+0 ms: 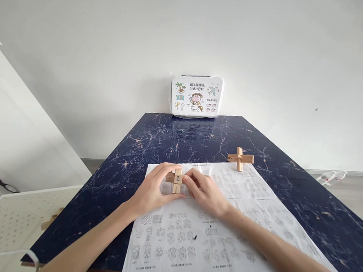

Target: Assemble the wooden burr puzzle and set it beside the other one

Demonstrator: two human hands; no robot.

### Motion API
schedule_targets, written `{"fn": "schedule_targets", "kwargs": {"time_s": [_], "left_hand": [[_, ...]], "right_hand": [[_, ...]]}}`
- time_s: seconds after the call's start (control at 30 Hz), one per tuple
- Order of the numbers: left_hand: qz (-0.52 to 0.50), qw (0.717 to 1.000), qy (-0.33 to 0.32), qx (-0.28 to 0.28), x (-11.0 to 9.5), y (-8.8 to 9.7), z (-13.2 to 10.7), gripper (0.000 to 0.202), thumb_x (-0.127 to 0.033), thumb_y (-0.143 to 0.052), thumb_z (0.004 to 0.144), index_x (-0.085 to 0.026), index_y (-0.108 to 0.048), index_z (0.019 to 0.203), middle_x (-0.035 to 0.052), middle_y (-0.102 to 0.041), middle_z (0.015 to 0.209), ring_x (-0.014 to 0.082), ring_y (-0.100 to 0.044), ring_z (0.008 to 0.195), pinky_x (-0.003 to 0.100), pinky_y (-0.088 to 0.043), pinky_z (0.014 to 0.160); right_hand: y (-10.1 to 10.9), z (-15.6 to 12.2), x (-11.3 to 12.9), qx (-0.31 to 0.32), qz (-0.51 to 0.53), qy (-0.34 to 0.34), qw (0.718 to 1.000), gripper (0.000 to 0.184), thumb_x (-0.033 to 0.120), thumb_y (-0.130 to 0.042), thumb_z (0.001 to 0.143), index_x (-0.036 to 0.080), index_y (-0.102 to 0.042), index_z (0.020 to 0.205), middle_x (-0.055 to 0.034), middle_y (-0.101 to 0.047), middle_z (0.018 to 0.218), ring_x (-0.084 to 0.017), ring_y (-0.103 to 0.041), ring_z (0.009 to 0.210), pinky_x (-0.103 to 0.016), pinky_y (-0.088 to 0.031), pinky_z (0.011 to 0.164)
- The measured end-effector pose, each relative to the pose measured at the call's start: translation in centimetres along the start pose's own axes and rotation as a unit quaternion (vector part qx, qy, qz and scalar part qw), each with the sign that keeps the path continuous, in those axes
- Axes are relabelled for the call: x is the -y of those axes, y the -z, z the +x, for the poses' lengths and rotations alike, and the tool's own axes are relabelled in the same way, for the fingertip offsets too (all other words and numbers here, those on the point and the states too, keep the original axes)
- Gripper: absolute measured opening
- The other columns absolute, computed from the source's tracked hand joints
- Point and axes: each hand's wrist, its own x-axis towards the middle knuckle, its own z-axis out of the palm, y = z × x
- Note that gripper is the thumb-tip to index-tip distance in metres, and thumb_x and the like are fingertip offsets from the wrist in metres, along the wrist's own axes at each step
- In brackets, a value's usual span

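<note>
A small wooden interlocking puzzle (177,179), with the digits 2 and 1 written on its blocks, stands on a printed instruction sheet (223,240). My left hand (152,190) curls round its left side, fingers pinching the blocks. My right hand (204,192) closes on its right side, thumb and fingers touching the wood. Both hands rest on the paper. A second wooden cross-shaped puzzle (240,158) stands alone at the sheet's far right corner, untouched.
The dark blue marbled table (184,140) stands against a white wall. A white illustrated box (196,96) marked TRAVEL leans at its far edge. A white perforated board (11,223) lies low at the left. Clear packets (332,177) lie on the floor at the right.
</note>
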Motion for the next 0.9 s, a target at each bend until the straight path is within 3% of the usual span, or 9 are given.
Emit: {"fn": "schedule_targets", "kwargs": {"time_s": [0.23, 0.4, 0.5, 0.73, 0.8, 0.9], "left_hand": [[0.034, 0.998, -0.054, -0.003, 0.0, 0.3, 0.0, 0.062, -0.05, -0.078, 0.093, -0.032, -0.048, 0.144, 0.0091, -0.065, 0.134, 0.0293, -0.065, 0.122, 0.05, -0.057, 0.102], [0.049, 0.999, -0.007, 0.004, 0.1, 0.2, 0.1, 0.068, -0.052, -0.075, 0.095, -0.035, -0.041, 0.152, 0.01, -0.061, 0.143, 0.0319, -0.061, 0.131, 0.053, -0.055, 0.106], [0.048, 0.999, 0.02, -0.011, 0.3, 0.0, 0.1, 0.073, -0.051, -0.072, 0.097, -0.034, -0.034, 0.156, 0.0123, -0.059, 0.144, 0.031, -0.064, 0.125, 0.052, -0.055, 0.104], [0.047, 0.999, 0.024, 0.009, 0.6, -0.1, 0.1, 0.054, -0.044, -0.066, 0.102, -0.031, -0.041, 0.148, 0.0115, -0.054, 0.14, 0.0269, -0.064, 0.116, 0.047, -0.058, 0.098], [0.047, 0.998, 0.022, 0.02, 0.6, -0.1, 0.1, 0.048, -0.043, -0.065, 0.103, -0.03, -0.044, 0.144, 0.0111, -0.055, 0.139, 0.0267, -0.065, 0.114, 0.047, -0.059, 0.098], [0.049, 0.998, 0.018, 0.045, 0.4, -0.1, 0.2, 0.036, -0.04, -0.063, 0.104, -0.028, -0.051, 0.136, 0.0101, -0.058, 0.137, 0.028, -0.064, 0.12, 0.048, -0.057, 0.1]], "right_hand": [[0.0, 0.1, 0.2, 0.036, 0.037, -0.028, 0.998, 0.049, 0.06, -0.036, 0.106, 0.025, -0.043, 0.072, 0.003, -0.049, 0.061, -0.015, -0.044, 0.056, -0.031, -0.039, 0.058], [-0.3, 0.4, -0.5, 0.004, 0.133, -0.079, 0.988, 0.053, 0.068, -0.048, 0.102, 0.024, -0.049, 0.072, 0.004, -0.05, 0.057, -0.013, -0.045, 0.05, -0.029, -0.041, 0.054], [0.2, 0.9, -1.3, -0.036, 0.264, -0.131, 0.955, 0.049, 0.068, -0.056, 0.097, 0.023, -0.055, 0.081, 0.001, -0.056, 0.07, -0.013, -0.049, 0.052, -0.029, -0.044, 0.052], [1.4, 1.7, -3.4, -0.15, 0.518, -0.204, 0.817, 0.022, 0.041, -0.066, 0.091, 0.023, -0.054, 0.088, 0.0014, -0.051, 0.074, -0.011, -0.039, 0.051, -0.022, -0.033, 0.041], [1.2, 1.6, -3.1, -0.157, 0.528, -0.212, 0.807, 0.02, 0.038, -0.068, 0.088, 0.024, -0.054, 0.088, 0.0017, -0.05, 0.074, -0.011, -0.037, 0.051, -0.022, -0.031, 0.04], [0.9, 1.1, -1.8, -0.092, 0.489, -0.213, 0.841, 0.022, 0.04, -0.072, 0.086, 0.023, -0.057, 0.088, 0.0013, -0.053, 0.076, -0.012, -0.037, 0.051, -0.024, -0.032, 0.041]]}}
